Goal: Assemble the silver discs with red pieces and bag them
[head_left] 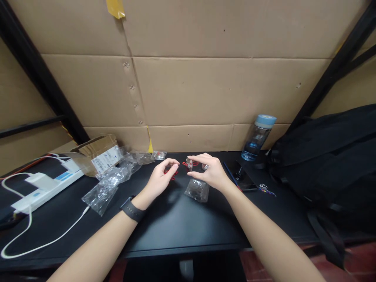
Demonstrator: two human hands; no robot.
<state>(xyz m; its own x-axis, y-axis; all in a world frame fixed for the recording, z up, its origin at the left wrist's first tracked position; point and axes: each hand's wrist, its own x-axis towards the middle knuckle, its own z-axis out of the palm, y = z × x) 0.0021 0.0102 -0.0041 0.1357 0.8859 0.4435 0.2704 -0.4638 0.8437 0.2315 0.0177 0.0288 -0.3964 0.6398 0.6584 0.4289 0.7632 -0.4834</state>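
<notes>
My right hand (213,170) holds a small round silvery piece (189,164) upright between thumb and fingertips. Red cord (195,163) shows right behind that piece. My left hand (161,176), with a dark watch band on its wrist, is at the same height just to the left. Its thumb and fingers are curled toward each other around thin red cord (173,177), partly hidden by the hand. Between and below the hands, a small clear plastic bag (197,190) lies flat on the black table (188,231).
Left: crumpled clear plastic packaging (113,176), an opened cardboard box (101,154), a white power strip (47,194) with chargers and a white cable (58,239). Right: a phone (245,180), a keychain (266,190), a blue-lidded water bottle (258,137) and a black backpack (331,164). Cardboard wall (188,94) behind.
</notes>
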